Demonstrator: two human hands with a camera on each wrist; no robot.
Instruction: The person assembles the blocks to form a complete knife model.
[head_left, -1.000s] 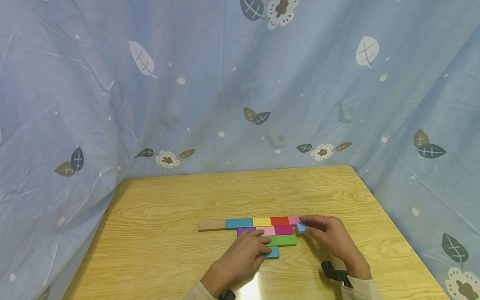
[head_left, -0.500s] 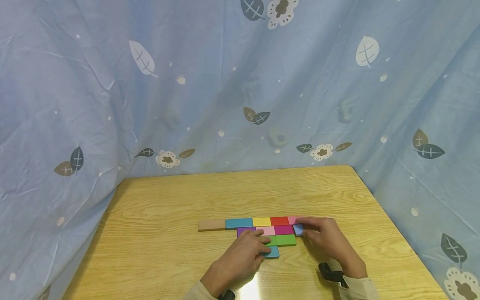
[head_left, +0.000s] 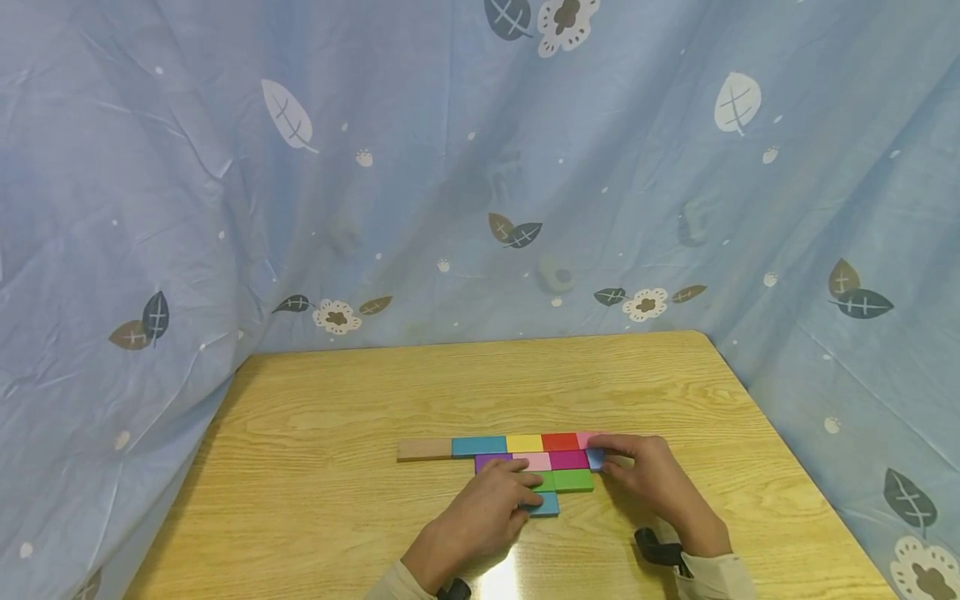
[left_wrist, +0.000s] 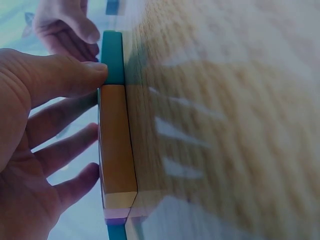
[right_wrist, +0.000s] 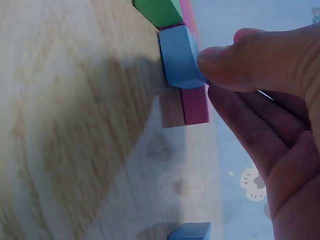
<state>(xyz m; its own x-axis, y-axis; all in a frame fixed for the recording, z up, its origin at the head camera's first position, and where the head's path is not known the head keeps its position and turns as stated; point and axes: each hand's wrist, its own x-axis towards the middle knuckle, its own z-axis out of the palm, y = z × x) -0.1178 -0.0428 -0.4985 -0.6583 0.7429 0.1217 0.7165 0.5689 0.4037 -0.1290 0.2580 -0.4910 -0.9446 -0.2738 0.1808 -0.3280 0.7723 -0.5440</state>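
Note:
My right hand pinches a light blue block between thumb and fingers, at the right end of the second row. In the head view only part of that block shows. It sits beside a magenta block and against a pink block of the back row. My left hand rests with spread fingers on the front rows, over a teal-blue block and a green one. Its thumb touches the teal block's edge in the left wrist view, where an orange block, hidden in the head view, lies alongside.
The back row runs left through red, yellow, blue and plain wood blocks. Another blue block shows at the right wrist view's bottom edge. A patterned blue curtain surrounds the wooden table.
My right hand has moved slightly left, bringing the light blue block from just off the magenta block's right end to right beside it. The left hand has stayed in place.

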